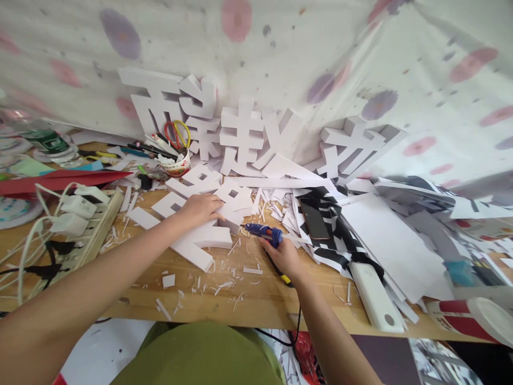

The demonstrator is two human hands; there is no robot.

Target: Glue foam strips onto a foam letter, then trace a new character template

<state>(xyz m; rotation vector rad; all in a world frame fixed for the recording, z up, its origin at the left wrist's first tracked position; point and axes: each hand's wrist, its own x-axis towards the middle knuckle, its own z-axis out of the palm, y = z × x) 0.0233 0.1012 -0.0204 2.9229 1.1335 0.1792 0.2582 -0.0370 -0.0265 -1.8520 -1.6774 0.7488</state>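
Note:
My right hand (285, 258) is wrapped around a blue glue gun (260, 231). Its nozzle points left, close to the near edge of a white three-dimensional character (200, 243) lying on the table. My left hand (202, 207) grips that character near its middle, with the fingertips at a raised edge. The hand and forearm hide part of the piece. A dark, yellow-marked tool (285, 279) shows partly below my right hand, and a black cord hangs over the table's front edge.
White characters (242, 131) stand against the patterned curtain. A cup with scissors (176, 160) stands behind. Power strip (94, 230) and cables lie left. At right are a phone (315, 218), paper sheets (395, 240), a white power bank (377, 297) and a lidded cup (473, 318). Scraps litter the wooden table (256, 305).

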